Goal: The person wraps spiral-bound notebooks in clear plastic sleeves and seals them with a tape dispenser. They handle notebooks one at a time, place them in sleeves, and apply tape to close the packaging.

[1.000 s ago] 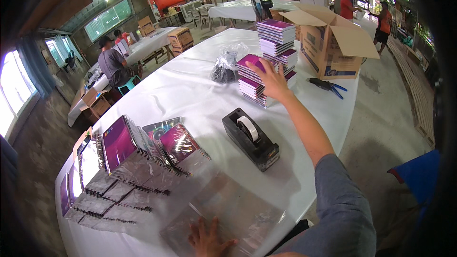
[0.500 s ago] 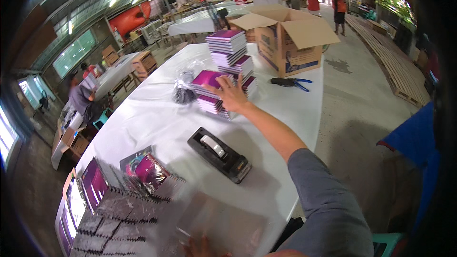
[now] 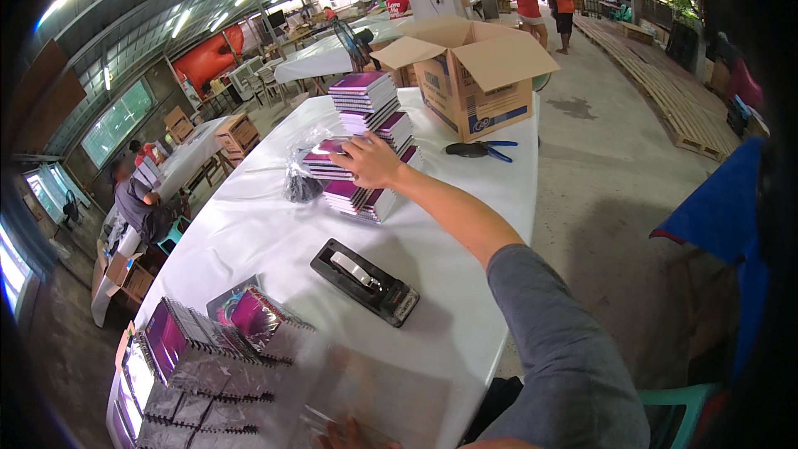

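My right hand [image 3: 366, 160] is closed around a few purple-covered spiral notebooks [image 3: 322, 161] at the top of a front pile, fingers over the upper cover. More notebooks lie beneath, and a taller notebook stack [image 3: 363, 93] rises just behind. At the bottom edge, my left hand [image 3: 353, 435] shows only in part, its fingers at the edge of a clear plastic bag [image 3: 378, 387]. Left of that bag sit stacked spiral notebooks in clear wrapping [image 3: 208, 374]. A black tape dispenser [image 3: 366, 283] stands on the table between my two hands.
An open cardboard box [image 3: 474, 87] stands at the table's far end, with blue-handled pliers [image 3: 482, 150] before it. Crumpled clear plastic [image 3: 301, 175] lies left of the front pile. A blue cloth [image 3: 715, 216] hangs at right. Other people are farther off.
My right hand's fingers have closed over the notebooks atop the front pile, which now sit askew from those beneath. The view has shifted slightly. My left hand stays by the plastic bag.
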{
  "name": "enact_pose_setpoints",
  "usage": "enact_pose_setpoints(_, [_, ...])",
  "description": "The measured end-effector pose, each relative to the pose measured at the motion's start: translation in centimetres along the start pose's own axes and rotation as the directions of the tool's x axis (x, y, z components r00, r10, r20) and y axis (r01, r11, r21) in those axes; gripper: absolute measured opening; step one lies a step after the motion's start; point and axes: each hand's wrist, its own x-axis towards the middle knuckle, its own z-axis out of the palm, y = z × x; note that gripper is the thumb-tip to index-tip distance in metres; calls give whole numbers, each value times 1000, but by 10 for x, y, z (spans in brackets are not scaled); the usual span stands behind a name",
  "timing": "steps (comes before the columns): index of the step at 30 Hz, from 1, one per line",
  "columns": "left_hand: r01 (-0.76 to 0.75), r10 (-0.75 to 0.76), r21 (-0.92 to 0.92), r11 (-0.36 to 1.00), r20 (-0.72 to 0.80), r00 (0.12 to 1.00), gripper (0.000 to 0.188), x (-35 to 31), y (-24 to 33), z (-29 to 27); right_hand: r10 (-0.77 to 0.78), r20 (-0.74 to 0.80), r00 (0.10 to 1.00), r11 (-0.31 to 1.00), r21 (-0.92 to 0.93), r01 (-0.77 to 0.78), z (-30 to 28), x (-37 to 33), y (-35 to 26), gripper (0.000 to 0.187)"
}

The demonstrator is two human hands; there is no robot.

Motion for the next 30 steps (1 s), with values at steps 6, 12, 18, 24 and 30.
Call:
enact_pose_setpoints(6, [-3, 3, 1, 1000, -52, 999, 89, -6, 9, -1, -154, -35, 987, 948, 275, 158, -100, 34, -37, 53])
enact_pose_setpoints(12, [-215, 222, 73, 974, -509, 832, 105, 8, -41, 53, -421, 31, 907, 693, 655, 300, -214, 42, -142, 55])
enact_pose_setpoints(18, [-489, -41, -295, 821, -885, 464, 127, -49, -12, -24, -758, 93, 646, 428, 818, 384, -261, 16, -248, 50])
enact_pose_setpoints(24, [-427, -236, -711, 559, -630, 739, 88, -41, 2, 44, -904, 133, 406, 325, 829, 454, -258, -39, -332, 68])
enact_pose_setpoints(30, [-387, -312, -781, 490, -571, 759, 89, -43, -4, 77, -900, 54, 432, 75, 997, 30, -248, -39, -312, 113])
